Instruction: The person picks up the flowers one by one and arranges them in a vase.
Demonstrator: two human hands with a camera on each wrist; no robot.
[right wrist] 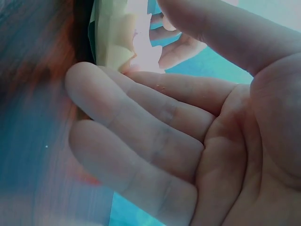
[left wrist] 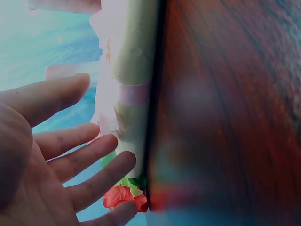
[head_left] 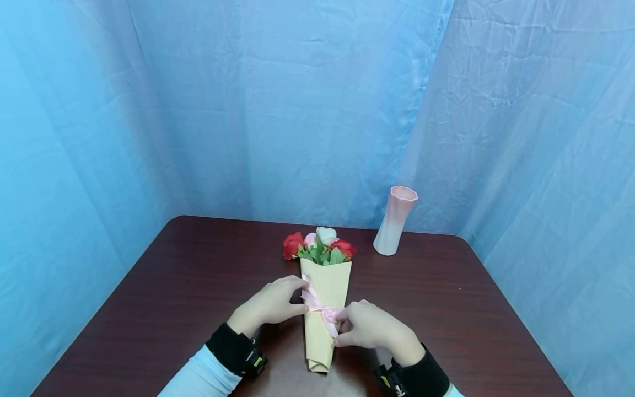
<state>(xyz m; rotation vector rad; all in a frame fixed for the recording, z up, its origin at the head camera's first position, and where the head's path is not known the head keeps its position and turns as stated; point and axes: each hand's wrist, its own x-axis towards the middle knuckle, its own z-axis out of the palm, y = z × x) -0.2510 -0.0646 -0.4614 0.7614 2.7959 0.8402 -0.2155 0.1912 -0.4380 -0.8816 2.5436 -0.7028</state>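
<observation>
A flower bouquet in cream wrapping paper [head_left: 327, 284] lies on the dark wood table, its blooms pointing away from me. Red, pink and white roses [head_left: 326, 236] with green leaves show at its top. A pink ribbon [head_left: 313, 300] is tied in a bow around the wrapper. My left hand [head_left: 274, 299] is at the bouquet's left side, fingertips at the ribbon loop; its fingers look straight and spread in the left wrist view. On the other side, my right hand [head_left: 372, 326] has its fingertips by the ribbon's tail, the fingers extended and the thumb apart.
A pink-and-white vase [head_left: 395, 220] stands at the back right of the table [head_left: 213, 270]. Light blue curtains [head_left: 307, 110] hang behind the table and along both sides. Each wrist wears a black band [head_left: 230, 347] with a small device.
</observation>
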